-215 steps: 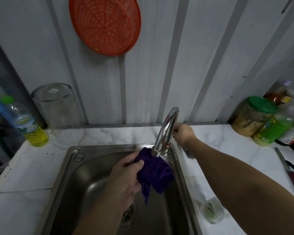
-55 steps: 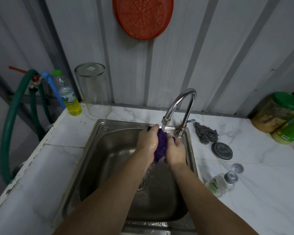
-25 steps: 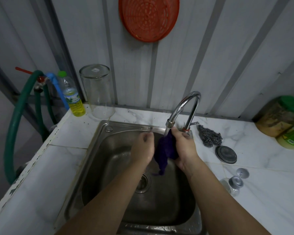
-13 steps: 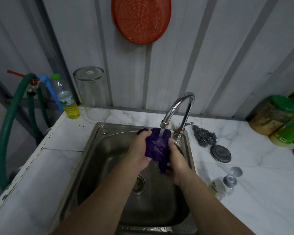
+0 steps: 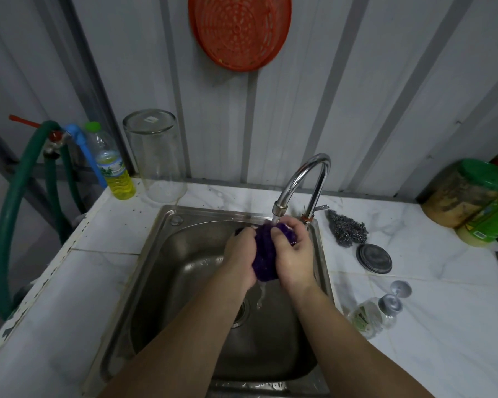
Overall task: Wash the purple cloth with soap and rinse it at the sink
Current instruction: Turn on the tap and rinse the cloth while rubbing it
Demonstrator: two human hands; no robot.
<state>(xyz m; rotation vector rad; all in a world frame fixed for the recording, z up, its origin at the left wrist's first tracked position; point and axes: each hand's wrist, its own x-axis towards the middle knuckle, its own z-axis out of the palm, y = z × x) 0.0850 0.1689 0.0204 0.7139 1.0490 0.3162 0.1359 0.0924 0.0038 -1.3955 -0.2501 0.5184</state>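
Note:
The purple cloth [image 5: 263, 254] is bunched into a wad right under the spout of the curved steel tap [image 5: 302, 179], over the steel sink [image 5: 167, 254]. My left hand [image 5: 240, 254] grips its left side and my right hand [image 5: 295, 254] grips its right side, both pressed together around it. Water drips from the bottom of the cloth toward the drain [image 5: 239, 314]. Most of the cloth is hidden between my palms.
On the marble counter right of the sink lie a steel scourer [image 5: 348, 229], a dark round lid [image 5: 373, 258] and a small clear bottle on its side [image 5: 371, 314]. Green-lidded jars [image 5: 469, 193] stand far right. An upturned glass jar [image 5: 156, 156], a yellow-liquid bottle [image 5: 112, 168] and a green hose [image 5: 15, 196] are at left.
Half a second ago the cloth was spread open under the stream between my hands. Now both hands have closed together and squeezed it into a tight wad.

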